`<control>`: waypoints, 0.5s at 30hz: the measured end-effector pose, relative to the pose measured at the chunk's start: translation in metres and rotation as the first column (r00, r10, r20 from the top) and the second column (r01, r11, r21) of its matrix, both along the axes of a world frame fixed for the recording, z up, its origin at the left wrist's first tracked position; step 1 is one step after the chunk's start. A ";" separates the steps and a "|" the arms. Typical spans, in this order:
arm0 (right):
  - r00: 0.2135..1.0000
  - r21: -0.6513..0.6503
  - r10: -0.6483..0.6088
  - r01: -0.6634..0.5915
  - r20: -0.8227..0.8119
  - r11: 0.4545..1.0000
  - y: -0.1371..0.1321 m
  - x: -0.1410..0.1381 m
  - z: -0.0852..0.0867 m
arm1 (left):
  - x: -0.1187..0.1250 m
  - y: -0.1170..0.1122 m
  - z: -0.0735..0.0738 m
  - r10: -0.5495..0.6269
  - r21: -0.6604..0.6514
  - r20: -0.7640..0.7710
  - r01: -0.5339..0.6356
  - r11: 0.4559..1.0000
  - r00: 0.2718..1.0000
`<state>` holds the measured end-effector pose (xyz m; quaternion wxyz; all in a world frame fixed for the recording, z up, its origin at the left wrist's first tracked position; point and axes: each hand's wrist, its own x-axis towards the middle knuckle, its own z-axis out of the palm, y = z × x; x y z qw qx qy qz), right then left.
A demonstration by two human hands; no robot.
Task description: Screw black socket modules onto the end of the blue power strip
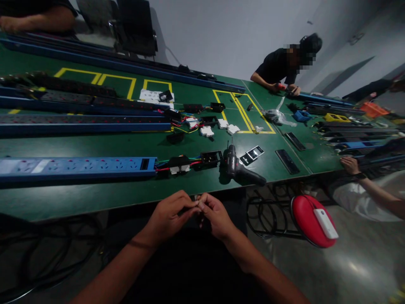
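Observation:
My left hand and my right hand meet fingertip to fingertip just off the table's near edge. Both are closed in a pinch; whatever sits between the fingers is too small to name. In front of them lies a blue power strip with a row of sockets. Red, green and blue wires run from its right end to a black connector with white pieces and a black socket housing. A black cordless drill rests on the table to the right of these parts.
Two phones and a card-like item lie right of the drill on the green table. More power strips lie behind. A red stool holds a white device. Co-workers sit around the table.

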<state>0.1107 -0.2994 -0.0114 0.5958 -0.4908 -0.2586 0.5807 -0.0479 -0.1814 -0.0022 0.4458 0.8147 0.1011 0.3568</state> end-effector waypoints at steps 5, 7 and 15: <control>0.999 -0.067 -0.014 0.012 -0.031 0.998 -0.017 0.001 -0.004 | 0.007 -0.006 -0.002 -0.028 0.003 0.000 0.028 1.000 1.000; 1.000 -0.077 -0.010 0.008 -0.029 0.997 -0.020 0.004 -0.002 | 0.011 -0.007 0.001 -0.056 -0.014 -0.021 0.056 0.998 0.998; 1.000 -0.099 -0.003 0.000 -0.026 0.995 -0.013 0.016 -0.004 | 0.024 0.006 0.009 -0.172 -0.180 -0.103 0.152 0.972 0.980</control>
